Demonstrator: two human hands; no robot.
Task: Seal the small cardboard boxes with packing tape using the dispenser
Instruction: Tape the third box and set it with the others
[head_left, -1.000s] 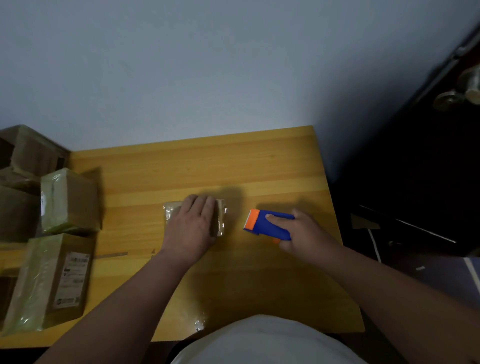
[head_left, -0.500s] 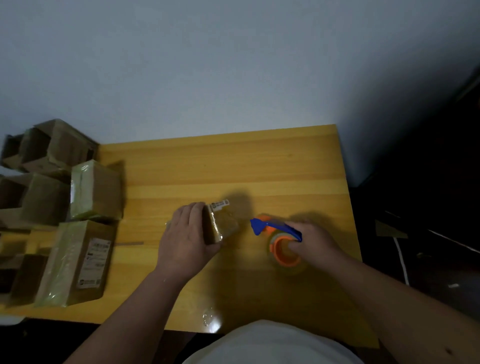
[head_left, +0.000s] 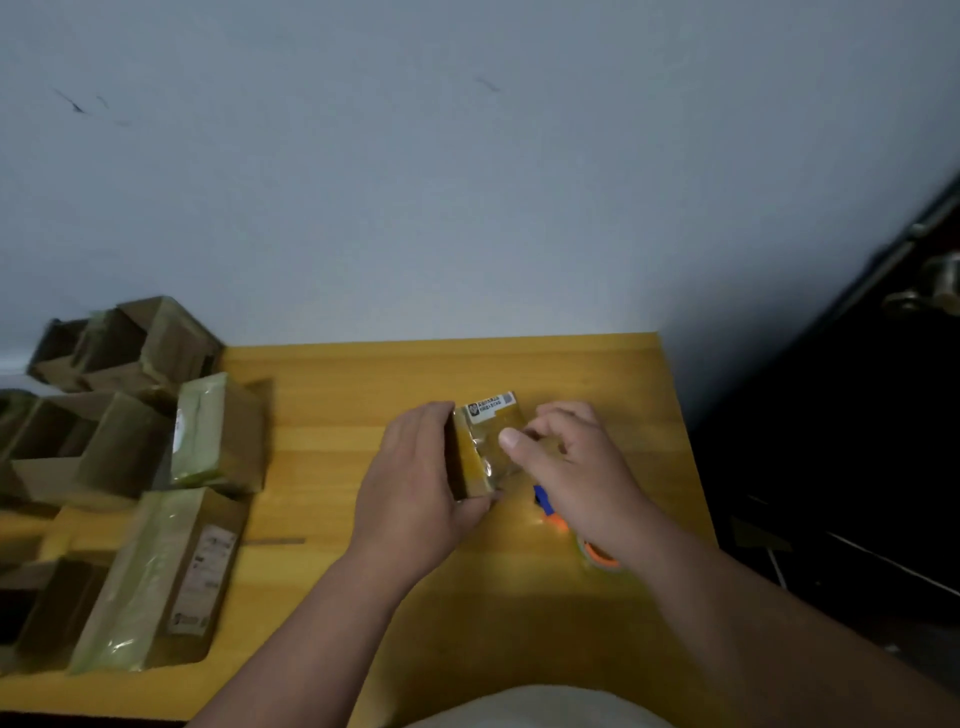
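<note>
Small box up on edge, mid-surface.
The small box (head_left: 485, 444), glossy with tape and wearing a barcode label, is gripped by the left hand (head_left: 415, 480); the right hand (head_left: 576, 467) pinches its face, dispenser (head_left: 550, 506) beneath on the yellow surface (head_left: 363, 395).

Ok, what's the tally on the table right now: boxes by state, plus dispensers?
Box being sealed: 1
Taped boxes at left: 2
Open boxes at left: at least 3, blurred
Tape dispenser: 1
Total: at least 7
</note>
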